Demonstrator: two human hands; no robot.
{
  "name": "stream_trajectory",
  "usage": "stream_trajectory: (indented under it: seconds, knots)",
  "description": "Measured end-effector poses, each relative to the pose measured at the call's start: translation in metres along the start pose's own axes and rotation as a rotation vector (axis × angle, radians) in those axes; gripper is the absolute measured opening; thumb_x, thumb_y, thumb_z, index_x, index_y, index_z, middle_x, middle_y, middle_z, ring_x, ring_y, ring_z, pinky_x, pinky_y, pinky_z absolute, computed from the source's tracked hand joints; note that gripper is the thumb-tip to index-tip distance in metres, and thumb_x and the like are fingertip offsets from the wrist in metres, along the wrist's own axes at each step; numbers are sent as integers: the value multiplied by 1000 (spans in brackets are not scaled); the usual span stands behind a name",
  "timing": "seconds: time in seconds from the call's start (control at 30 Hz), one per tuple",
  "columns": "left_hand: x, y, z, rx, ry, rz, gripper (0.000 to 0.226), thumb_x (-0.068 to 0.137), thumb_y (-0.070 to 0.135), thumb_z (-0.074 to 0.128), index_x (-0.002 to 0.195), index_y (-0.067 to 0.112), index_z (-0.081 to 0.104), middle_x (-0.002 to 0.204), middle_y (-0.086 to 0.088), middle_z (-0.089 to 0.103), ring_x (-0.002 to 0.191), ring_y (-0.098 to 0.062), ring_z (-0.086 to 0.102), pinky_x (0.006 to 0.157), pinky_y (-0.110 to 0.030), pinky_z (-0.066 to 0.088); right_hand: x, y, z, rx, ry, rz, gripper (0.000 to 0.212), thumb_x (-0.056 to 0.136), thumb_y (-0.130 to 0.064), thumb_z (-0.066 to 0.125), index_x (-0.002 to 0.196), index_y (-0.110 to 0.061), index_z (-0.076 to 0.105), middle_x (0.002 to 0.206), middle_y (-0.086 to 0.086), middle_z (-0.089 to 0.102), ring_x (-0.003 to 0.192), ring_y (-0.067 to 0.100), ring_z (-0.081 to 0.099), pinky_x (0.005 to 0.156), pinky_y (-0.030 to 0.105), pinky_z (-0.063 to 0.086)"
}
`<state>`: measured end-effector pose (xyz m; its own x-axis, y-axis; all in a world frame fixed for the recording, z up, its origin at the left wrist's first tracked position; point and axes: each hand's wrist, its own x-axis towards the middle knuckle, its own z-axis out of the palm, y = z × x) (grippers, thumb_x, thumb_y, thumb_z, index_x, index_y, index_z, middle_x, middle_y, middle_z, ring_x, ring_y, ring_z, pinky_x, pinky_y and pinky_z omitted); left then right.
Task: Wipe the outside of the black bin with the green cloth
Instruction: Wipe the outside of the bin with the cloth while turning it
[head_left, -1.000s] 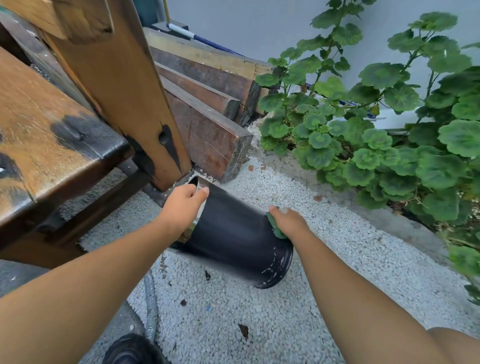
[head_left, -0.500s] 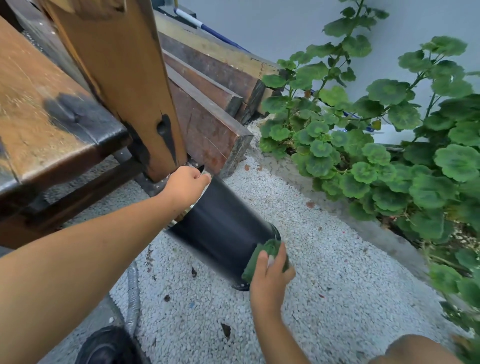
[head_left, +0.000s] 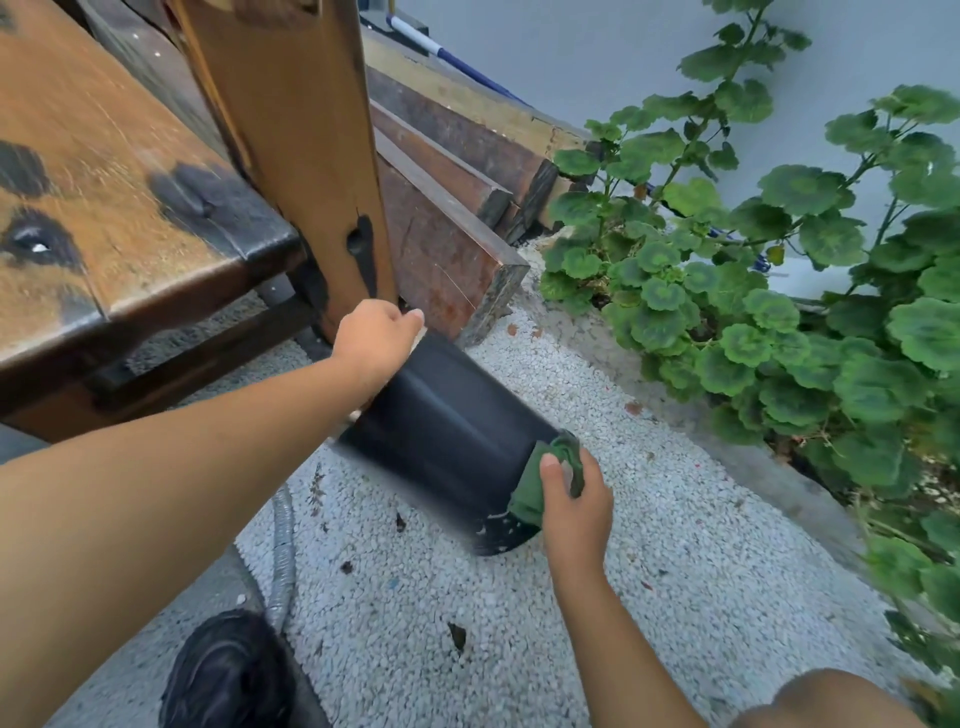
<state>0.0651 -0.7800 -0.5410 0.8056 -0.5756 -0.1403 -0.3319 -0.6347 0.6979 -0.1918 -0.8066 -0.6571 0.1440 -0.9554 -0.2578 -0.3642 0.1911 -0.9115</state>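
Left hand (head_left: 374, 338) around rim of tilted black bin (head_left: 452, 431), right hand (head_left: 577, 506) around green cloth (head_left: 527, 499) at its base.

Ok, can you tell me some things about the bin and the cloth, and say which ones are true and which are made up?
1. The right hand holds the green cloth against the black bin. True.
2. The bin stands upright on the gravel. False: it is tilted over.
3. The left hand grips the bin's upper end. True.
4. The leafy plant grows to the left of the bin. False: it grows to the right.
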Motion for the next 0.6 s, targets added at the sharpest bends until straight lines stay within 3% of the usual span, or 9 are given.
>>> stream_trajectory:
  seconds: [0.07,0.13,0.2,0.4,0.5,0.6]
  knots:
    - [0,11,-3,46,-20,80,43,94,34,54,60,12,41,58,-5,43,57,-21,42,55,-32,34,23,-9,-8,-34,-38,24,32,91,-49,61,114,-28,67,102,-5,70,91,14,69,74,30,56]
    - [-1,13,-2,90,-20,159,43,94,34,55,61,10,42,59,-9,44,58,-23,44,56,-31,35,48,-14,-14,-96,-113,85,26,92,-47,60,104,-25,68,97,-3,71,87,17,69,74,36,57]
    - [-6,5,4,93,-59,193,45,95,37,56,63,11,37,61,-11,39,58,-24,39,55,-32,31,66,-9,-13,-167,-153,129,30,94,-46,59,108,-21,67,101,2,70,89,21,68,79,40,57]
    - [-14,-17,15,139,-129,274,54,95,51,52,66,14,27,62,-4,33,58,-21,34,54,-36,22,96,-2,7,-223,-133,120,31,95,-49,56,112,-24,63,107,6,67,84,18,64,59,28,44]
    - [-16,-26,19,152,-155,299,49,94,50,52,66,16,30,64,-2,40,57,-18,37,54,-36,26,115,-5,13,-219,-121,156,29,95,-47,58,112,-23,61,112,8,65,85,19,62,64,30,43]
    - [-11,-29,25,42,-154,218,50,95,45,52,70,3,40,67,-10,43,61,-20,41,58,-35,30,118,-5,22,-263,-98,126,39,96,-49,54,127,-25,58,125,11,53,88,24,59,71,31,45]
